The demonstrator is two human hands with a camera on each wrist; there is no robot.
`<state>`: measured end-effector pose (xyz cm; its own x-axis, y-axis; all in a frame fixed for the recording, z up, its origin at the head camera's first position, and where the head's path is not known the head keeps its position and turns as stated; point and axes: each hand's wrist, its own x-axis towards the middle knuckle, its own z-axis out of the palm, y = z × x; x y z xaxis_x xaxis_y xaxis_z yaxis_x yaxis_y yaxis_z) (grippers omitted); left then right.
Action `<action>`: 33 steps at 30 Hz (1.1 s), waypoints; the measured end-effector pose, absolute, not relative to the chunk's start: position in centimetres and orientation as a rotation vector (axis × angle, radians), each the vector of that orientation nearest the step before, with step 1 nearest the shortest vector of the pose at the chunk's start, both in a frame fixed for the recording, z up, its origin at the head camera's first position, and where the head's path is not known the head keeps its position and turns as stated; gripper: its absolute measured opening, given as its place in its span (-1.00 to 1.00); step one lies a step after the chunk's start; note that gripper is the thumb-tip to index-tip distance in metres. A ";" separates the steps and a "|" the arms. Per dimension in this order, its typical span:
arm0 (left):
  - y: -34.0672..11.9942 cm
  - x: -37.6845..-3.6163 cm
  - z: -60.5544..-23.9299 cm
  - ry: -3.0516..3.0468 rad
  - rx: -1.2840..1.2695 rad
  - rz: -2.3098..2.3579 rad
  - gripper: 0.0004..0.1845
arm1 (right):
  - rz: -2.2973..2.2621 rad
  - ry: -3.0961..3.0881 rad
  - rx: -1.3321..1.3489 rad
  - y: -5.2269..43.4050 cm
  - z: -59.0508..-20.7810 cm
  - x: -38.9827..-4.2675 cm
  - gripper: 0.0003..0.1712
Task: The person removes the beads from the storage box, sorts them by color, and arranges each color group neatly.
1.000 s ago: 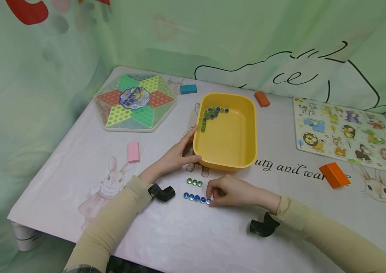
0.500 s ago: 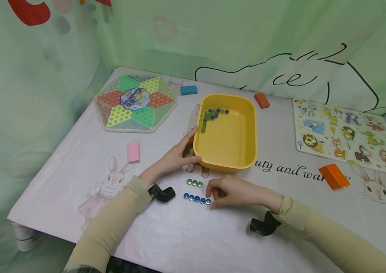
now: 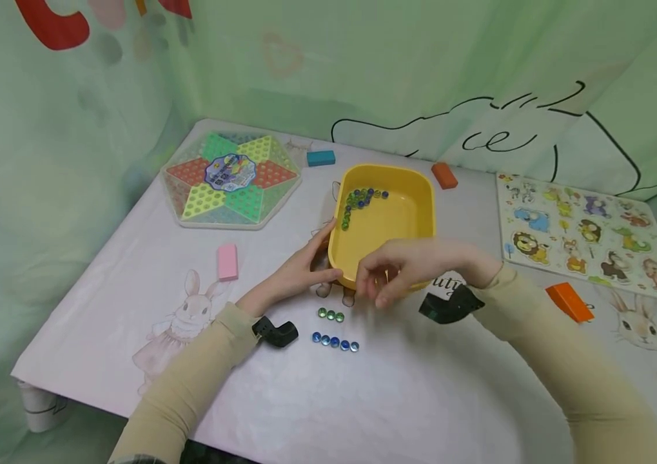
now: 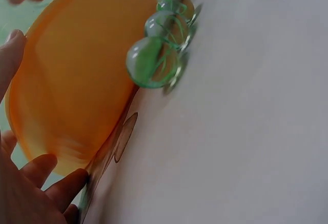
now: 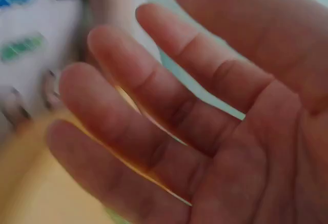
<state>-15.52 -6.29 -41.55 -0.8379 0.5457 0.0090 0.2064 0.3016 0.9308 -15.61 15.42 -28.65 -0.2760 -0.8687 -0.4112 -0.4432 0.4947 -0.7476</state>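
Observation:
A yellow tub (image 3: 415, 209) stands mid-table with several blue and green marbles (image 3: 360, 198) in its far left corner. My left hand (image 3: 305, 261) rests against the tub's near left corner (image 4: 66, 101), fingers straight. My right hand (image 3: 400, 267) hovers blurred over the tub's near rim, its fingers (image 5: 133, 126) loosely spread and holding nothing. On the cloth in front lie a row of three green marbles (image 3: 331, 314) (image 4: 161, 42) and a row of several blue marbles (image 3: 335, 341).
A hexagonal Chinese checkers board (image 3: 229, 177) lies far left and an animal puzzle board (image 3: 586, 225) at right. Small blocks are scattered about: pink (image 3: 227, 261), teal (image 3: 320, 158), and two orange (image 3: 444, 175) (image 3: 568, 301). Green curtain closes the back.
My right hand has let go of the last blue marble in the row and risen from the cloth toward the tub's near rim. The left hand has stayed put.

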 end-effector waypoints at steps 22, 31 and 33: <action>-6.3 -14.9 -40.1 2.259 0.729 1.535 -0.07 | -0.463 2.546 -0.762 13.6 -32.9 -24.5 -0.78; -6.4 -14.6 -39.4 2.251 0.700 1.523 -0.07 | -0.410 2.568 -0.719 13.0 -33.9 -24.3 -0.71; -6.4 -15.0 -40.3 2.261 0.698 1.529 -0.07 | -0.401 2.570 -0.721 12.8 -33.9 -24.2 -0.71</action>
